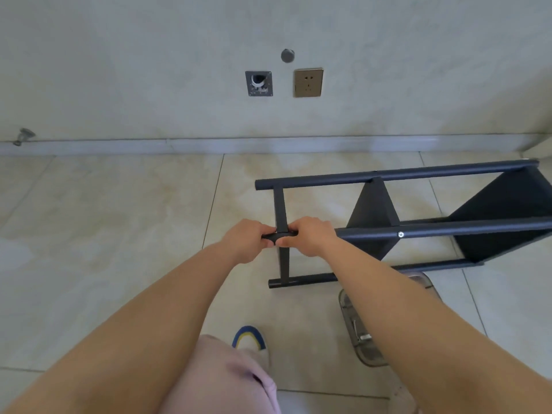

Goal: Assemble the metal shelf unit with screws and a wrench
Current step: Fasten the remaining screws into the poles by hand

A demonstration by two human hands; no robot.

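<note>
Head view, both arms outstretched, left hand (pixel 246 239) and right hand (pixel 309 236) fingers clamped on shelf frame tube (pixel 279 234)

Soft even daylight, faint shadows, wide-angle edge bending, slight blur

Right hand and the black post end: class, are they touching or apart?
Touching. The head view shows the right hand curled round the post end, no gap visible.

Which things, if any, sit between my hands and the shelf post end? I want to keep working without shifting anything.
Nothing visible does. The left hand and right hand both grip the end of the near upper post of the shelf frame. The clear tray lies on the floor nearer you, under the right forearm.
</note>
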